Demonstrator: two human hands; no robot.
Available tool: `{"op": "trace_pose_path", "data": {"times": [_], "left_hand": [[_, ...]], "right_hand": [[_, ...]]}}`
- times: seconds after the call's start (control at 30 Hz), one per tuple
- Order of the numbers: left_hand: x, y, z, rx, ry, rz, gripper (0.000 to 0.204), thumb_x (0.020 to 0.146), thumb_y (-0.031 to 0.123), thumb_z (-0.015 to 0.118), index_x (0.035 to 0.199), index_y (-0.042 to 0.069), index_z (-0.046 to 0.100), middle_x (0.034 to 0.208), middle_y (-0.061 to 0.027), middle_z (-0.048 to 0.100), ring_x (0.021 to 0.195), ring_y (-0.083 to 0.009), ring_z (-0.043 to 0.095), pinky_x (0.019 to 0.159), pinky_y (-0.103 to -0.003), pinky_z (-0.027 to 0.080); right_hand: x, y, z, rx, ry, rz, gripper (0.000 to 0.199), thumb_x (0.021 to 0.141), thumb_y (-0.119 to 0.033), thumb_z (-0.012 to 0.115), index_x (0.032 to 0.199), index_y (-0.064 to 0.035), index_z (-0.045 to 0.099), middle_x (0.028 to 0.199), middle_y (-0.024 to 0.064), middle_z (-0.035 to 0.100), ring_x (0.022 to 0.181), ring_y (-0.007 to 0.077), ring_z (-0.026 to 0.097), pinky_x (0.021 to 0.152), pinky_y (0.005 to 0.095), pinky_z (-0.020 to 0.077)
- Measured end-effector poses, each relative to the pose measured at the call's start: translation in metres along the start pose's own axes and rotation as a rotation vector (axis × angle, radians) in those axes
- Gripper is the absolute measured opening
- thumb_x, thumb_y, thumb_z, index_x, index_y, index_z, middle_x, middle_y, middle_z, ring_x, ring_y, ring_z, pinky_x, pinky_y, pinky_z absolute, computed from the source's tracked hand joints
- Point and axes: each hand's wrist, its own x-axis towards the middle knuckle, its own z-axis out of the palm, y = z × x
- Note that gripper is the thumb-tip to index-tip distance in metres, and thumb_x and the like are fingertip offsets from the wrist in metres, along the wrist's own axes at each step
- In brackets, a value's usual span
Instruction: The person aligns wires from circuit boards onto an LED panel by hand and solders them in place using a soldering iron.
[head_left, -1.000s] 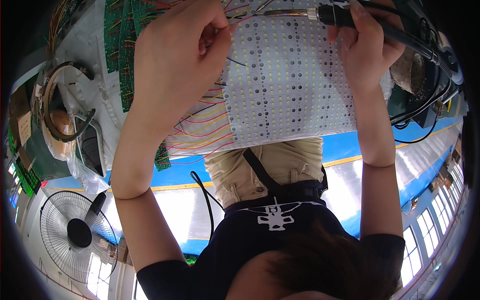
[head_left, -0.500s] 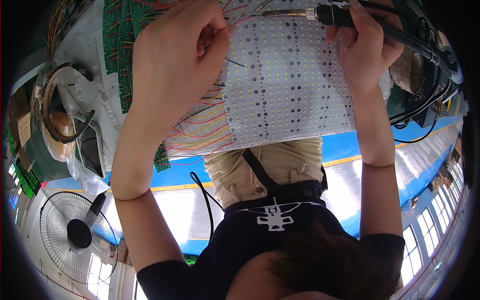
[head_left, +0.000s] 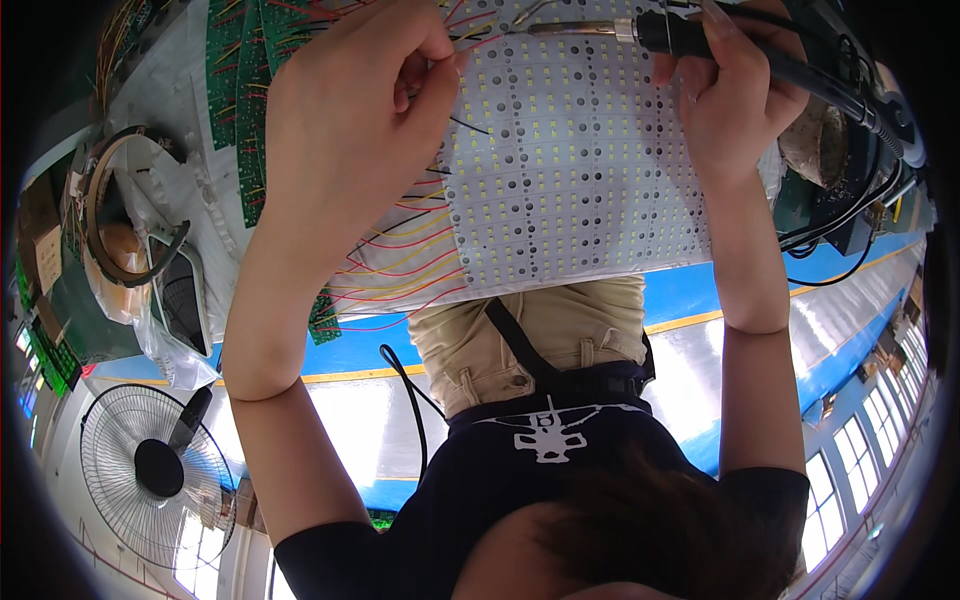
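Note:
My left hand (head_left: 345, 135), fingers closed in a pinch, holds a thin red wire (head_left: 484, 43) at the far edge of a white LED board sheet (head_left: 625, 205). The sheet carries rows of small yellowish LEDs and dark round holes. In my right hand (head_left: 735, 115) is a soldering iron (head_left: 663, 33) with a black handle. Its metal tip points left, close to the free end of the red wire; whether they touch I cannot tell. Red, yellow and black wires (head_left: 410, 262) stick out from the sheet's left side, partly beneath my left forearm.
Green circuit boards with wires (head_left: 224, 110) lie at the far left. Nearer the left edge are a tape-like ring (head_left: 95, 215) and a clear plastic bag (head_left: 165, 350). Black cables (head_left: 850, 215) run along the right. A fan (head_left: 158, 468) stands at lower left.
The soldering iron's tip has shifted very slightly to the right. My left hand keeps its pinch in the same place.

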Motion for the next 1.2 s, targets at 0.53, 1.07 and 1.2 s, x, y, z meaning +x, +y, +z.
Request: {"op": "trace_pose_path", "data": {"times": [0.53,1.07,1.2], "left_hand": [[0.008,-0.009,-0.036,0.038,0.205,0.157,0.016,0.089,0.011,0.078,0.086,0.003,0.065,0.079,-0.0029,0.063,0.073,-0.0125,0.058,0.065,-0.029,0.043],[-0.022,-0.035,-0.061,0.322,0.113,-0.072,0.023,0.089,0.020,0.074,0.076,0.006,0.063,0.075,-0.0053,0.059,0.074,-0.0274,0.060,0.071,-0.044,0.041],[-0.013,-0.015,-0.071,0.503,0.124,0.005,0.015,0.089,0.016,0.073,0.080,0.007,0.064,0.083,-0.0044,0.060,0.083,-0.0274,0.061,0.077,-0.045,0.040]], "right_hand": [[0.009,0.004,-0.018,0.120,0.151,0.156,0.009,0.098,-0.008,0.059,0.091,-0.0057,0.054,0.050,0.0022,0.038,0.041,0.0111,0.034,0.043,0.0357,0.0436],[0.015,0.002,-0.003,0.180,0.165,0.268,0.022,0.093,-0.015,0.073,0.090,0.0014,0.058,0.070,0.0064,0.060,0.048,0.0135,0.058,0.044,0.0286,0.0452],[0.017,0.002,0.003,0.165,0.180,0.292,0.023,0.093,-0.016,0.073,0.089,0.0013,0.059,0.075,0.0082,0.065,0.050,0.0123,0.059,0.046,0.0276,0.0455]]}}
